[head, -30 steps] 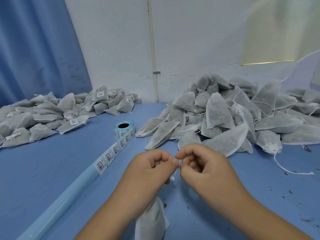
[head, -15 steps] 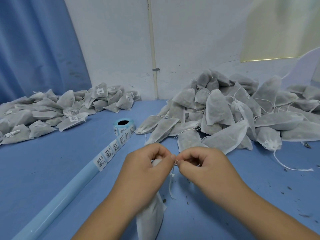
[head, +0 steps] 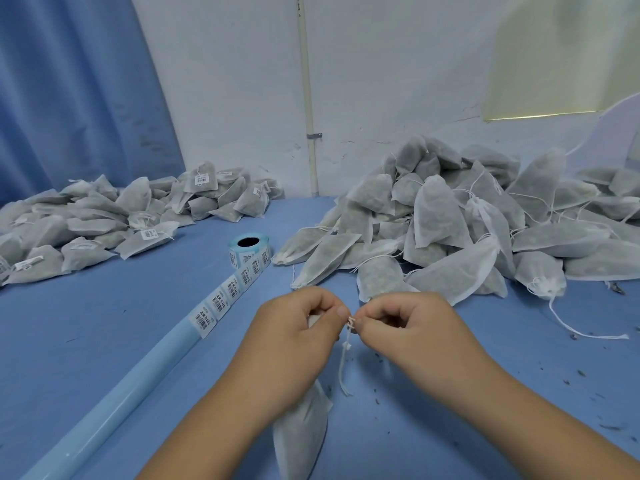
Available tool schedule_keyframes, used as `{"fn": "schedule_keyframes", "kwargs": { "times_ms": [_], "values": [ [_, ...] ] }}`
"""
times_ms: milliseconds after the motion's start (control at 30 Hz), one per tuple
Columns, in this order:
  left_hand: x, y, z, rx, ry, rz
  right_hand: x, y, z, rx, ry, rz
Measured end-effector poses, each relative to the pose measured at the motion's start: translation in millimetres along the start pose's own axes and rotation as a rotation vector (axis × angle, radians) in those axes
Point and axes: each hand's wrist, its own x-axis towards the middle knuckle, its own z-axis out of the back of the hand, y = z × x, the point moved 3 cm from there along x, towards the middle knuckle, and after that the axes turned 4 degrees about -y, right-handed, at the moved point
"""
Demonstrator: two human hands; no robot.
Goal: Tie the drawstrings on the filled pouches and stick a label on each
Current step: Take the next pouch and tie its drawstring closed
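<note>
Pouch in hand over my blue table [head: 104, 323].
My left hand [head: 294, 341] and right hand [head: 408, 327] pinch the drawstring [head: 350, 323]; the pouch [head: 304, 434] lies under my left hand. White wall [head: 381, 81], blue curtain [head: 69, 98] behind.

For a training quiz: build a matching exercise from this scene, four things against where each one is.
Things:
1. label roll
2. labelled pouches
3. unlabelled pouches
4. drawstring

Places:
A. pinched between left hand and right hand
B. heap at far left
C. heap at right
D. standing between the two heaps, strip unrolled

Pairs: 1-D, 2-B, 3-C, 4-A
</note>
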Motion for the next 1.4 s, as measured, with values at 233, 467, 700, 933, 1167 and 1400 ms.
{"fn": "schedule_keyframes", "kwargs": {
  "times_ms": [233, 467, 700, 933, 1167, 1400],
  "values": [
    [-1, 2, 1, -0.278, 0.193, 0.246, -2, 4, 0, 0.0, -0.038, 0.042],
    [-6, -1, -5, -0.57, 0.296, 0.397, -2, 7, 1, 0.02, -0.154, 0.106],
    [-7, -3, -7, -0.628, 0.264, 0.394, -10, 16, -1, -0.244, -0.262, 0.354],
    [-5, -3, -7, -0.642, 0.206, 0.352, -12, 18, -1, -0.265, -0.276, 0.36],
    [-6, -2, -9, -0.583, 0.144, 0.299, -11, 13, 1, -0.271, -0.335, 0.35],
    [-7, -2, -9, -0.487, 0.099, 0.25, -8, 8, -1, -0.246, -0.316, 0.225]
  ]
}}
